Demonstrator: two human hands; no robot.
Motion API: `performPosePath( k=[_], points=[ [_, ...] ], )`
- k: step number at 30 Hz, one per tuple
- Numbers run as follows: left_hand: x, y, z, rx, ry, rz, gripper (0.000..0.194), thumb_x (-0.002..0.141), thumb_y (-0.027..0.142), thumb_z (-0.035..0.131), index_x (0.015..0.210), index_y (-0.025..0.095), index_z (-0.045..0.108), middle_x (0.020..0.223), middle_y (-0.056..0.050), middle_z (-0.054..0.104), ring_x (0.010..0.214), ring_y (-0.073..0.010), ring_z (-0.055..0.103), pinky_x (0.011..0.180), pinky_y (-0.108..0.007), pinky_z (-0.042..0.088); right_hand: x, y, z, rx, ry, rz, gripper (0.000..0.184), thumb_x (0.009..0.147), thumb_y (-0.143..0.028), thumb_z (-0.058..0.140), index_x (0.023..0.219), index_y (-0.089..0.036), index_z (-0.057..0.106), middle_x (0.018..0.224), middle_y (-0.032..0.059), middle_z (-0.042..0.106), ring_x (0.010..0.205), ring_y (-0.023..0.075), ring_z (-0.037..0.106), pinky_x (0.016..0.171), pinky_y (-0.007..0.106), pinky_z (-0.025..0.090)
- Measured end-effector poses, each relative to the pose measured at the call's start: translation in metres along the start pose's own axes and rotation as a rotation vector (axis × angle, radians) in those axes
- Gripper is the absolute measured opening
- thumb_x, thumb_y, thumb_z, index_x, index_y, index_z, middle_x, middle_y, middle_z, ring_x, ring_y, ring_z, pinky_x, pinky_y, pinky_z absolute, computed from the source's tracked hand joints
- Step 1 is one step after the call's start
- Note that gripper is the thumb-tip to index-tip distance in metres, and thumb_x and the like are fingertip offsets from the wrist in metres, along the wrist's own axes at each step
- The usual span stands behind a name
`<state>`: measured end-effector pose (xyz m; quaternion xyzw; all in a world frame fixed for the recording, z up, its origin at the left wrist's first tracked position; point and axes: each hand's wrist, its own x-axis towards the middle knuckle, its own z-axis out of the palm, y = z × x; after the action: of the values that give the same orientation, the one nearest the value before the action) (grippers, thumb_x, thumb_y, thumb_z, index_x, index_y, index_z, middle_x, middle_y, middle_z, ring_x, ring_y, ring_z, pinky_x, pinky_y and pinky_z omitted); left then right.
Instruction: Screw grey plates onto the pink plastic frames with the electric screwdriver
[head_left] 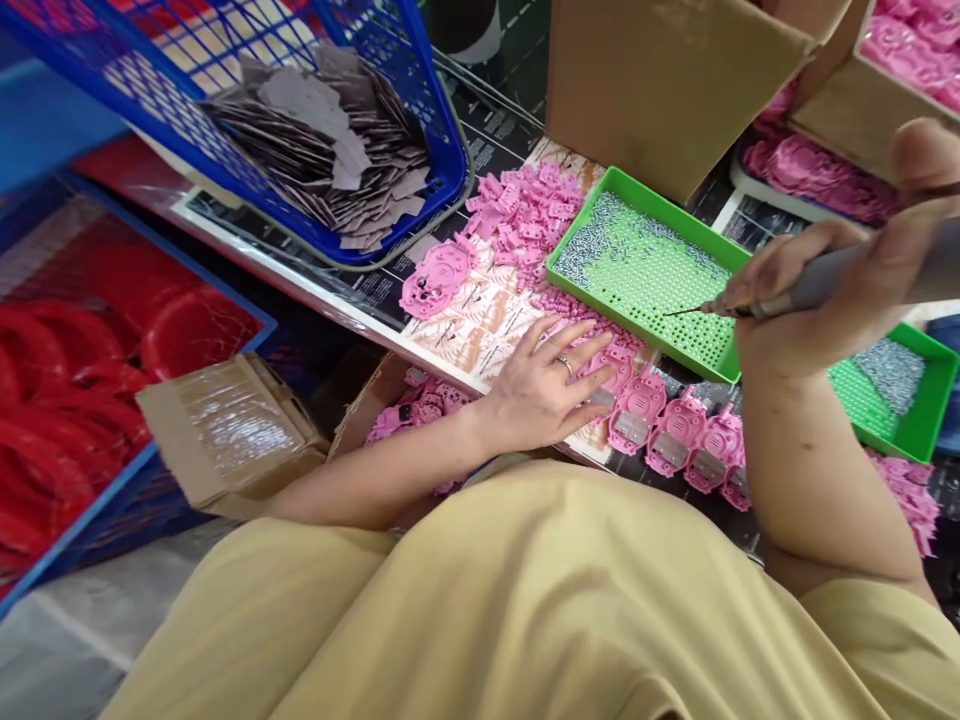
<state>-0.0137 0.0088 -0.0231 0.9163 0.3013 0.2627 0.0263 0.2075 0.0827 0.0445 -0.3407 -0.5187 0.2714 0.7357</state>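
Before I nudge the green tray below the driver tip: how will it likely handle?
The green tray probably keeps its shape, given its straight raised walls. It looks unlikely to tip, being broad and low. A sharp push would likely make the loose small metal pieces slide or scatter inside, since they lie heaped unevenly toward the far side.

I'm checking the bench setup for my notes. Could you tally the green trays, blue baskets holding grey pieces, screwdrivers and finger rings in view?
Green trays: 2
Blue basket holding grey pieces: 1
Screwdriver, in the right hand: 1
Finger ring, on the left hand: 1
Total: 5
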Motion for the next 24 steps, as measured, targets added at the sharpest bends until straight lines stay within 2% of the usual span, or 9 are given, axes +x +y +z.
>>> performPosePath(
  k=[2,3,6,11,16,18,21,24],
  points=[
    [0.007,0.009,0.007,0.035,-0.012,-0.027,0.041,0.097,0.046,0.053,0.125,0.017,0.063,0.135,-0.015,0.063,0.129,-0.0314,0.055,0.110,-0.055,0.037,-0.005,0.011,0.008,-0.020,0.033,-0.175,0.040,0.085,-0.057,0.063,0.109,-0.025,0.056,0.044,-0.0137,0.037,0.028,0.0054,0.038,0.029,0.018,0.033],
    [0.009,0.012,0.011,0.048,-0.035,-0.048,0.043,0.097,0.047,0.053,0.127,0.017,0.062,0.134,-0.015,0.063,0.128,-0.0313,0.055,0.110,-0.055,0.037,-0.007,0.016,0.010,-0.021,-0.002,-0.190,0.038,0.087,-0.053,0.063,0.109,-0.024,0.056,0.043,-0.0139,0.036,0.027,0.0054,0.037,0.028,0.019,0.032],
    [0.013,0.015,0.019,0.066,-0.109,-0.079,0.046,0.098,0.048,0.053,0.130,0.017,0.060,0.135,-0.015,0.063,0.130,-0.0317,0.053,0.111,-0.056,0.035,-0.008,0.025,0.010,0.007,-0.088,-0.118,0.038,0.086,-0.050,0.065,0.112,-0.023,0.056,0.043,-0.0138,0.039,0.027,0.0066,0.038,0.027,0.021,0.031],
    [0.011,0.014,0.022,0.146,-0.112,-0.047,0.042,0.101,0.049,0.046,0.127,0.020,0.062,0.131,-0.010,0.067,0.127,-0.0296,0.056,0.111,-0.055,0.035,-0.005,0.030,0.004,0.007,-0.057,-0.078,0.047,0.081,-0.058,0.068,0.111,-0.023,0.056,0.041,-0.0150,0.036,0.024,0.0066,0.033,0.025,0.021,0.028],
    [0.011,0.014,0.022,0.165,-0.063,-0.010,0.044,0.101,0.049,0.047,0.125,0.016,0.062,0.129,-0.010,0.067,0.126,-0.0301,0.057,0.111,-0.055,0.035,-0.007,0.029,0.008,-0.006,-0.113,-0.139,0.031,0.085,-0.051,0.067,0.097,-0.025,0.057,0.042,-0.0138,0.036,0.026,0.0052,0.035,0.027,0.020,0.030],
    [0.011,0.014,0.023,0.159,-0.077,-0.010,0.045,0.101,0.048,0.046,0.127,0.015,0.061,0.131,-0.011,0.066,0.128,-0.0299,0.055,0.113,-0.055,0.032,-0.009,0.027,0.012,-0.034,-0.134,-0.120,0.030,0.084,-0.052,0.068,0.093,-0.026,0.056,0.043,-0.0132,0.035,0.027,0.0055,0.035,0.029,0.021,0.031],
    [0.011,0.015,0.024,0.156,-0.145,-0.020,0.047,0.103,0.048,0.042,0.132,0.016,0.058,0.135,-0.011,0.064,0.134,-0.0283,0.052,0.115,-0.054,0.031,-0.008,0.024,0.013,-0.055,-0.115,-0.056,0.036,0.081,-0.053,0.071,0.101,-0.027,0.056,0.043,-0.0127,0.035,0.029,0.0064,0.035,0.030,0.022,0.031],
    [0.012,0.015,0.023,0.146,-0.183,-0.021,0.049,0.104,0.048,0.037,0.135,0.016,0.056,0.136,-0.012,0.063,0.134,-0.0282,0.052,0.114,-0.055,0.034,-0.003,0.019,0.005,0.035,-0.061,-0.080,0.041,0.081,-0.057,0.066,0.110,-0.029,0.057,0.045,-0.0098,0.038,0.032,0.0088,0.039,0.031,0.023,0.031]
  ],
)
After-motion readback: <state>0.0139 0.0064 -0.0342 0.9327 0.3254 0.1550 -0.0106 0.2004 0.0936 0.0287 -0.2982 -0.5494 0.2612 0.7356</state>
